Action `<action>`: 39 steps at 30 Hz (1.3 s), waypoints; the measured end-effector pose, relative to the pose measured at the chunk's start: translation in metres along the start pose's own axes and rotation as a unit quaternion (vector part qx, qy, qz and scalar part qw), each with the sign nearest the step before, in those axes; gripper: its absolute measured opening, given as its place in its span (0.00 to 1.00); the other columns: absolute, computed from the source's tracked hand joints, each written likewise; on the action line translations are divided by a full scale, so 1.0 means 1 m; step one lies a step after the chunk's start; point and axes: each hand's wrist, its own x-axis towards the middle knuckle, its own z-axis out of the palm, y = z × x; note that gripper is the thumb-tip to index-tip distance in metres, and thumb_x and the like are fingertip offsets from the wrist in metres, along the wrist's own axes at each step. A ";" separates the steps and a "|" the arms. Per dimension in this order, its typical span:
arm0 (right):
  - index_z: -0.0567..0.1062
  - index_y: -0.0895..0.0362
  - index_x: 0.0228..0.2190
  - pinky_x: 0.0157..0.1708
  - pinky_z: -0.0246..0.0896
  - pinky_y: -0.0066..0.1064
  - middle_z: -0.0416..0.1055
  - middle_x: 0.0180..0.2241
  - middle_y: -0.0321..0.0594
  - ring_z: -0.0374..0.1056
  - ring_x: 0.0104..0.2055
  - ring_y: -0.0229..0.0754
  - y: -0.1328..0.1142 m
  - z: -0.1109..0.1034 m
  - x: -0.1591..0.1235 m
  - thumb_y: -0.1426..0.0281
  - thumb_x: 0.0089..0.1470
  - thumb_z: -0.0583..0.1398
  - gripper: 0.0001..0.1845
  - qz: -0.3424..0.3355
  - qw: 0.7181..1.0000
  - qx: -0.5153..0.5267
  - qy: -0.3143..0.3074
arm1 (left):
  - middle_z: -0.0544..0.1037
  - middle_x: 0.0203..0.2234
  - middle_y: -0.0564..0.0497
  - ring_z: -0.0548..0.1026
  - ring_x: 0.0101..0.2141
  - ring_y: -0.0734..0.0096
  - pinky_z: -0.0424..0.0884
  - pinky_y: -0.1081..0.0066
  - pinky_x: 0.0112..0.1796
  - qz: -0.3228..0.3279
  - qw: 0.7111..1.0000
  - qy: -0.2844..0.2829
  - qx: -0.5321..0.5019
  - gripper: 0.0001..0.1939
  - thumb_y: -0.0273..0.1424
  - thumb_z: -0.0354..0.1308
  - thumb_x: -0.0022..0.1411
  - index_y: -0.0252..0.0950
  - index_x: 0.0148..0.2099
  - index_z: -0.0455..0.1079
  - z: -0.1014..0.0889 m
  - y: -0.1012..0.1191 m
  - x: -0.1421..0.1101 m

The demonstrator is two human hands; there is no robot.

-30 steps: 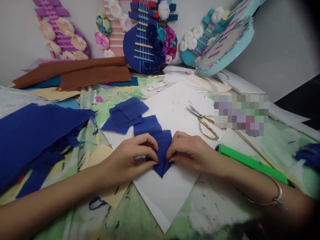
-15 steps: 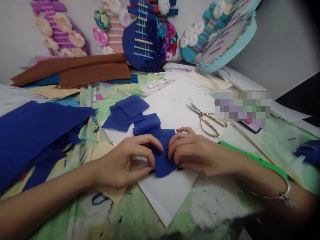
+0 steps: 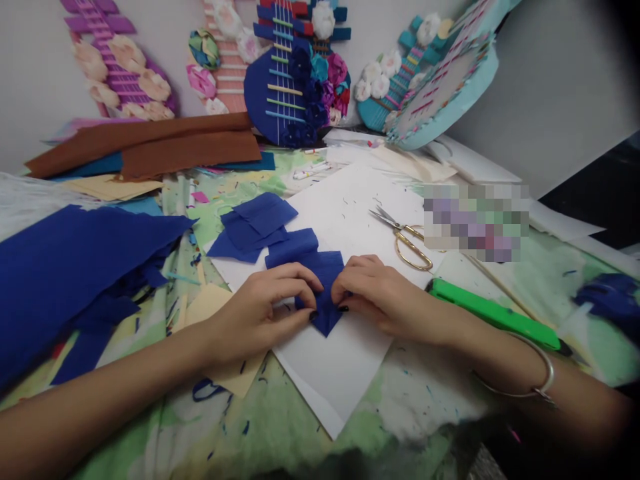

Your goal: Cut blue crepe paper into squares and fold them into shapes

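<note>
A small piece of dark blue crepe paper (image 3: 326, 293) lies on a white sheet (image 3: 345, 220) in the middle of the table, folded to a point at its near end. My left hand (image 3: 260, 313) pinches its left side with fingers curled. My right hand (image 3: 373, 293), wearing a metal bangle at the wrist, pinches its right side. The fingertips of both hands nearly meet over the paper. More blue paper squares (image 3: 257, 227) lie just beyond, partly on the white sheet.
Gold-handled scissors (image 3: 407, 241) lie right of the hands, a green tool (image 3: 493, 313) nearer the right arm. A big blue crepe sheet (image 3: 65, 267) covers the left side. Brown felt (image 3: 150, 143) and paper guitar decorations (image 3: 295, 73) stand along the wall at the back.
Both hands have drawn the blue paper tighter together; its near end now forms a smaller point between the fingertips. The view has shifted slightly.
</note>
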 end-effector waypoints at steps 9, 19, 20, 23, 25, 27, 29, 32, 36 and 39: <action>0.74 0.57 0.32 0.44 0.53 0.34 0.75 0.31 0.35 0.66 0.37 0.37 0.006 -0.001 0.004 0.80 0.54 0.58 0.08 -0.018 0.997 0.079 -0.018 | 0.73 0.38 0.49 0.72 0.39 0.71 0.67 0.71 0.41 0.002 1.000 0.015 0.020 0.07 0.22 0.53 0.59 0.35 0.33 0.72 0.005 -0.003 -0.001; 0.75 0.55 0.32 0.47 0.51 0.37 0.75 0.33 0.34 0.65 0.40 0.38 0.002 -0.006 0.001 0.85 0.51 0.55 0.15 -0.012 0.994 0.094 -0.062 | 0.73 0.38 0.48 0.72 0.39 0.70 0.67 0.70 0.41 -0.004 1.000 0.006 0.021 0.07 0.21 0.53 0.57 0.35 0.31 0.70 0.003 -0.001 -0.001; 0.75 0.55 0.33 0.46 0.51 0.37 0.75 0.32 0.34 0.65 0.39 0.38 0.002 -0.005 0.002 0.84 0.51 0.55 0.14 -0.007 0.995 0.089 -0.051 | 0.73 0.39 0.48 0.72 0.39 0.70 0.67 0.70 0.41 -0.005 1.000 0.006 0.021 0.06 0.21 0.53 0.57 0.35 0.30 0.70 0.003 -0.002 -0.001; 0.74 0.57 0.35 0.44 0.53 0.35 0.75 0.32 0.35 0.67 0.36 0.37 0.002 0.000 0.004 0.82 0.51 0.56 0.12 0.019 0.997 0.080 -0.013 | 0.73 0.39 0.49 0.72 0.39 0.70 0.68 0.69 0.42 -0.004 1.000 0.007 0.023 0.06 0.22 0.53 0.57 0.35 0.31 0.69 0.005 -0.003 -0.002; 0.73 0.57 0.35 0.43 0.55 0.33 0.76 0.32 0.36 0.68 0.34 0.37 0.001 0.002 0.005 0.80 0.52 0.57 0.10 0.036 0.997 0.074 0.002 | 0.73 0.38 0.48 0.72 0.39 0.70 0.68 0.69 0.42 0.001 1.000 0.009 0.027 0.06 0.23 0.53 0.57 0.35 0.31 0.70 0.005 -0.004 -0.002; 0.73 0.58 0.35 0.41 0.56 0.32 0.75 0.30 0.36 0.68 0.32 0.36 0.000 0.003 0.006 0.78 0.52 0.58 0.07 0.046 0.997 0.069 0.014 | 0.73 0.38 0.48 0.72 0.39 0.69 0.68 0.68 0.42 0.005 0.999 0.011 0.032 0.06 0.23 0.53 0.57 0.35 0.32 0.70 0.006 -0.005 -0.001; 0.73 0.58 0.34 0.40 0.57 0.30 0.75 0.29 0.36 0.68 0.32 0.36 0.000 0.003 0.006 0.76 0.53 0.59 0.05 0.048 0.996 0.068 0.021 | 0.73 0.38 0.48 0.71 0.40 0.69 0.68 0.69 0.42 0.008 0.999 0.011 0.038 0.06 0.23 0.53 0.58 0.35 0.32 0.69 0.007 -0.005 -0.002; 0.73 0.58 0.34 0.39 0.57 0.30 0.75 0.29 0.35 0.68 0.31 0.35 0.000 0.004 0.006 0.76 0.52 0.60 0.05 0.049 0.996 0.066 0.023 | 0.73 0.38 0.48 0.71 0.40 0.70 0.68 0.70 0.42 0.017 0.998 0.015 0.054 0.06 0.23 0.52 0.58 0.35 0.32 0.69 0.009 -0.005 -0.002; 0.73 0.58 0.34 0.41 0.56 0.32 0.74 0.28 0.34 0.68 0.30 0.34 0.001 0.006 0.005 0.76 0.52 0.60 0.05 0.047 0.997 0.054 0.025 | 0.72 0.38 0.48 0.71 0.40 0.69 0.68 0.69 0.42 0.024 0.997 0.021 0.074 0.06 0.23 0.52 0.60 0.35 0.33 0.69 0.010 -0.004 -0.002; 0.72 0.57 0.34 0.43 0.55 0.32 0.74 0.29 0.33 0.68 0.30 0.34 0.002 0.007 0.005 0.76 0.53 0.60 0.05 0.050 0.997 0.057 0.027 | 0.72 0.39 0.47 0.71 0.40 0.69 0.68 0.68 0.42 0.020 0.996 0.026 0.085 0.06 0.24 0.51 0.60 0.35 0.33 0.69 0.010 -0.004 -0.003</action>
